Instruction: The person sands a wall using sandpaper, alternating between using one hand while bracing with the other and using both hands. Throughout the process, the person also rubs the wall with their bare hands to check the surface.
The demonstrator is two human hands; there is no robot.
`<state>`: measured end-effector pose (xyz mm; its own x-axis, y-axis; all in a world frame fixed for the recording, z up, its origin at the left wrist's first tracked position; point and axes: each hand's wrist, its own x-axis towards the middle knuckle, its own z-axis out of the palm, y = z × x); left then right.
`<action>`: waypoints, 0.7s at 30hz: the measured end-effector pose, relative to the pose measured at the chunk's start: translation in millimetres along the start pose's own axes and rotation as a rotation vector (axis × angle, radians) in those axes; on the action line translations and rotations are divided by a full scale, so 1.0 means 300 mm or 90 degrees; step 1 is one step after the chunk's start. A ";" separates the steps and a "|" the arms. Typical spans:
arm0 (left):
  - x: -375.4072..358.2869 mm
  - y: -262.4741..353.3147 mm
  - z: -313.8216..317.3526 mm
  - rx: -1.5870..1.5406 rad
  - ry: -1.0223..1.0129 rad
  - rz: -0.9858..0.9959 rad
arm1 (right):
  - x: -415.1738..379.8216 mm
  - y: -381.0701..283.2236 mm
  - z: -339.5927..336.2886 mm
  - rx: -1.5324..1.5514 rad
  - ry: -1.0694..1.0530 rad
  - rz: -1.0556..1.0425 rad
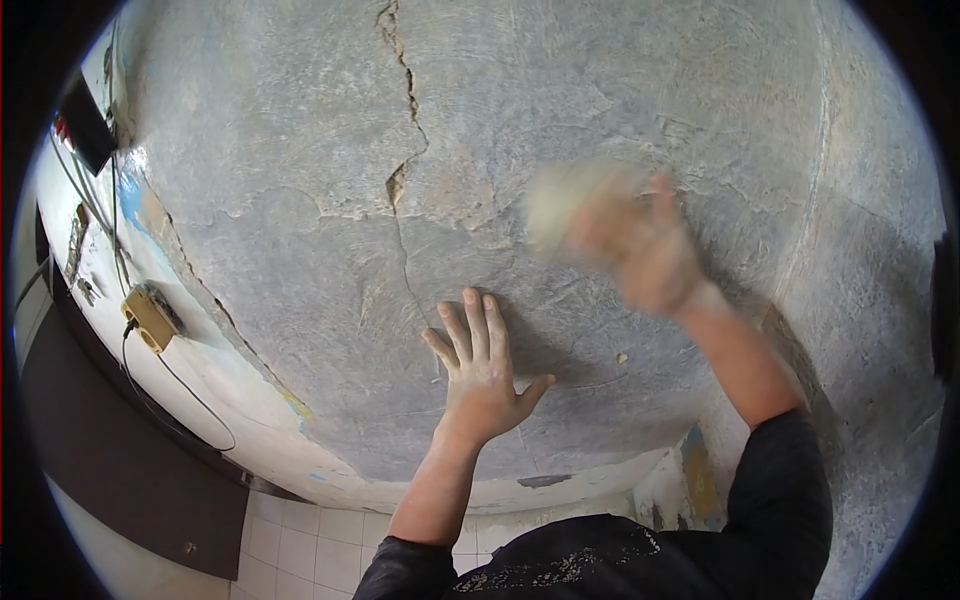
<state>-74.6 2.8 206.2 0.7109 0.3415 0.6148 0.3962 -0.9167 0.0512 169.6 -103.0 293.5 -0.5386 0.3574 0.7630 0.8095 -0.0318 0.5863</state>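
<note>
My left hand (482, 370) lies flat against the grey plastered wall (300, 300), fingers spread and dusted pale. Higher up and to the right, my right hand (645, 245) is smeared by motion. In its fingers is a pale yellowish, pad-like thing (570, 205), too blurred to name exactly, close to the wall's rough surface. Above my left hand a jagged crack (408, 95) runs down the plaster, widest at a broken-out hollow (396, 183).
On the left, a yellowed power socket (152, 318) with a plugged-in cord hangs beside peeling paint. Several cables run down near a dark box (88, 122). A dark brown panel (130, 450) stands at lower left, white floor tiles (310, 540) below. The wall turns a corner at right.
</note>
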 end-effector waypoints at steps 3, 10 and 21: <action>-0.013 -0.031 0.010 -0.009 0.005 0.011 | 0.019 -0.033 -0.007 0.057 -0.095 -0.114; -0.033 -0.057 -0.017 -0.006 0.021 -0.010 | 0.086 0.145 -0.088 -0.154 0.102 0.345; -0.075 -0.161 -0.065 -0.040 0.076 -0.026 | 0.139 0.095 -0.119 0.067 -0.012 0.645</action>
<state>-121.1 35.4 205.4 0.6194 0.3552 0.7002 0.3835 -0.9150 0.1249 161.9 -122.5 351.8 0.4147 0.2225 0.8823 0.8996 -0.2460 -0.3607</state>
